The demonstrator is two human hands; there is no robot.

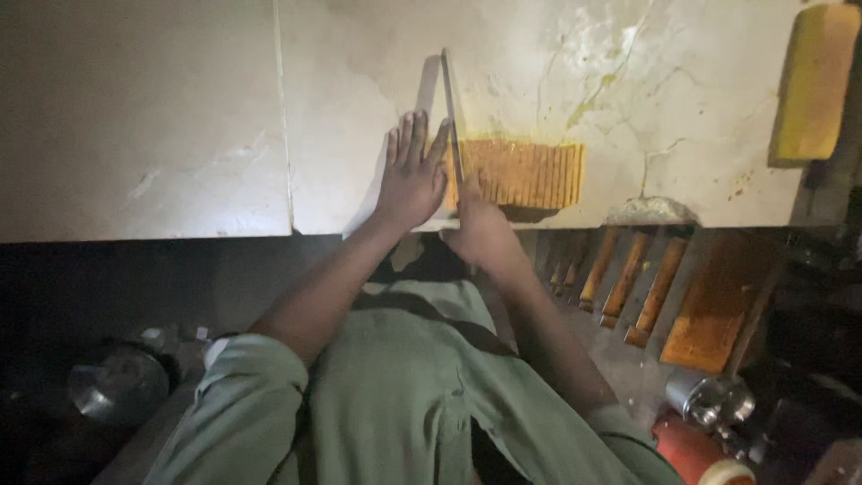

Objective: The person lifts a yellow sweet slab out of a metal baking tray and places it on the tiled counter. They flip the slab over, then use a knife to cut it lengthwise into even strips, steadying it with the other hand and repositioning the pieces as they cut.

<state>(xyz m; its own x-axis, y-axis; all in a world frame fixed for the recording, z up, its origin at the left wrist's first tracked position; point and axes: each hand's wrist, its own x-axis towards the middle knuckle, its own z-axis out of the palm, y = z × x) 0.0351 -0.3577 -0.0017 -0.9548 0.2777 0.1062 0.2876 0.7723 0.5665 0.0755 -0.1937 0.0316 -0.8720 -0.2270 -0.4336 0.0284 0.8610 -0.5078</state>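
Bare pale counter spreads wide to your left, its front edge running just under your wrists. Your left hand lies flat, fingers spread, holding nothing, pressed beside the long knife blade. Your right hand is closed around the knife's handle at the counter edge. The scored orange slab sits just right of the blade; a yellow block lies far right.

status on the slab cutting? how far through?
Done: most of the orange-brown slab already shows close parallel cut lines. In hand: the right hand grips a long knife standing at the slab's left edge, while the left hand lies flat against the blade, fingers spread. Left: the yellow block at the far right of the stone counter looks uncut.
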